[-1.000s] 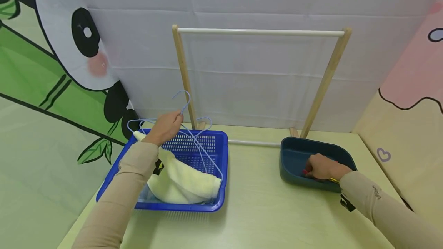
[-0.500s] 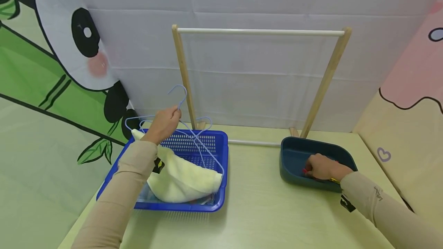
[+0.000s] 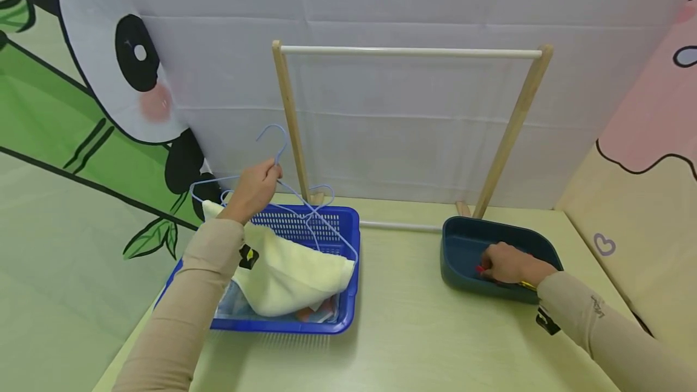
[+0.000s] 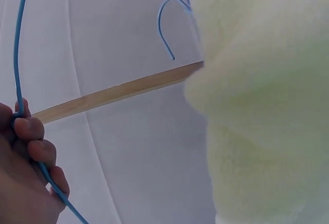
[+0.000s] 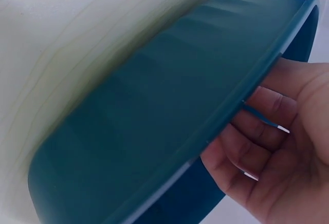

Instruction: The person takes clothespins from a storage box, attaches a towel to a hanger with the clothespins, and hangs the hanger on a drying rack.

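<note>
My left hand [image 3: 253,189] grips a light-blue wire hanger [image 4: 16,54] just under its hook, fingers curled round the wire. A pale yellow towel [image 3: 296,280] hangs from this hanger, over the blue plastic basket [image 3: 348,222]. On the right, my right hand [image 3: 512,264] reaches into a dark teal bin [image 3: 452,271], its fingers bent below the rim. Something small and red [image 3: 480,269] shows at the fingertips. In the right wrist view a thin blue piece [image 5: 259,115] lies by the fingers; whether they hold anything is unclear.
Another blue hanger [image 4: 160,26] leans in the basket. Clear plastic-wrapped items [image 3: 323,312] lie under the towel. Behind stands a rack with wooden posts [image 3: 512,132] and a white top bar [image 3: 408,51]. Printed cloth walls enclose the table [image 3: 403,319].
My left hand has raised the hanger slightly and moved it left, lifting the towel and uncovering more of the basket's contents. The right hand has stayed in the bin.
</note>
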{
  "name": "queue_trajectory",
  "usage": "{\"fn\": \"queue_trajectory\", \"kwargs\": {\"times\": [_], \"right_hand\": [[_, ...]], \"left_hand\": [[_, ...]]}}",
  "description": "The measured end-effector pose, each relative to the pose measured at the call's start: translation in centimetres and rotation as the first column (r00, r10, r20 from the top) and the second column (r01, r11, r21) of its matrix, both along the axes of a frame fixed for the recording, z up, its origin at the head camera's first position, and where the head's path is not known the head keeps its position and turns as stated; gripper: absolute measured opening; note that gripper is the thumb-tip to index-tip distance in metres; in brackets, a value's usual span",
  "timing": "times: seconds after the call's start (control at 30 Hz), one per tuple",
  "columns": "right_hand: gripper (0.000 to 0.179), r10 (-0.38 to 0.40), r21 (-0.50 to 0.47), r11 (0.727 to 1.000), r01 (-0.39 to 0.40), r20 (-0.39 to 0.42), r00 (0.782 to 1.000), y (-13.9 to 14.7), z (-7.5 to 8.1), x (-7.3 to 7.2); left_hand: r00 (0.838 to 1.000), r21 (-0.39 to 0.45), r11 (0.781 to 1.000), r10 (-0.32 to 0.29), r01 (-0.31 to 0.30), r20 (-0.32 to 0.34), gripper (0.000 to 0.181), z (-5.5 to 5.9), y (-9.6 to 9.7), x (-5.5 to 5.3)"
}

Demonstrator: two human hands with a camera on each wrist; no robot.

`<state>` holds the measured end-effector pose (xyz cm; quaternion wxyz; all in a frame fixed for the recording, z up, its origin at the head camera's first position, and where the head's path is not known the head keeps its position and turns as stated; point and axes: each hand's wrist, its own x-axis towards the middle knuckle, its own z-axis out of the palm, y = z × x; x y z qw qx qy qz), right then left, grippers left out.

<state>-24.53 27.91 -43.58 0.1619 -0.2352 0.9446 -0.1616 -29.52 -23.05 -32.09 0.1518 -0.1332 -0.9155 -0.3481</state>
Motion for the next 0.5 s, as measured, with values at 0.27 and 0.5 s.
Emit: {"fn": "queue_trajectory", "kwargs": {"times": [0.27, 0.5], "right_hand": [[0.017, 0.014, 0.004, 1.0, -0.014, -0.013, 1.0, 0.1, 0.0, 0.1], [0.018, 0.028, -0.008, 1.0, -0.028, -0.025, 0.999, 0.1, 0.3, 0.4]], "left_hand": [[0.996, 0.003, 0.999, 0.039, -0.039, -0.077, 0.037, 1.1, 0.6, 0.3], [0.981, 0.026, 0.994, 0.112, -0.11, -0.161, 0.037, 2.1, 1.0, 0.4]]}}
